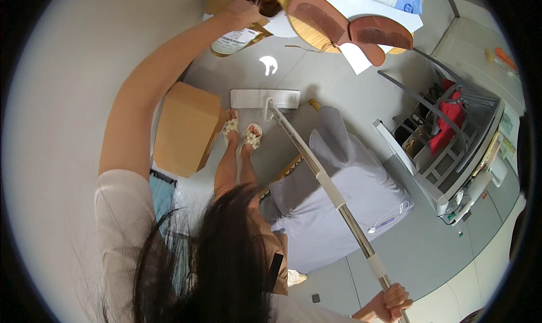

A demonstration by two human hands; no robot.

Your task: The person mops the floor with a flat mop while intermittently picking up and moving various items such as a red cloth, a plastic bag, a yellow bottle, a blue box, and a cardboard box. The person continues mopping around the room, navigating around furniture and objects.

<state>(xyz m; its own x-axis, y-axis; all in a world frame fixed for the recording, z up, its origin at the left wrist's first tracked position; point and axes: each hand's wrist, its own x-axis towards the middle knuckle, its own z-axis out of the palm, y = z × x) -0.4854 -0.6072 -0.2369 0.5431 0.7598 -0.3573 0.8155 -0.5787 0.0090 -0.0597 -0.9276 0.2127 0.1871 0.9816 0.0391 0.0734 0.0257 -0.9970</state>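
Observation:
My right hand, at the lower right, is closed around the metal pole of a flat mop. The pole slants down to a white rectangular mop head, which lies on the grey floor just ahead of my slippered feet. Raised at the top, my left hand is among dark brown items and an opened cardboard carton. Its fingers are curled, and what they touch is partly hidden. Just below that hand is a pale container with a printed label.
Brown wooden combs lie on a round wooden piece beside my left hand. A cardboard box stands left of my feet. To the right are a cloth-covered bed or seat with a white cable and a grey-framed rack holding shoes.

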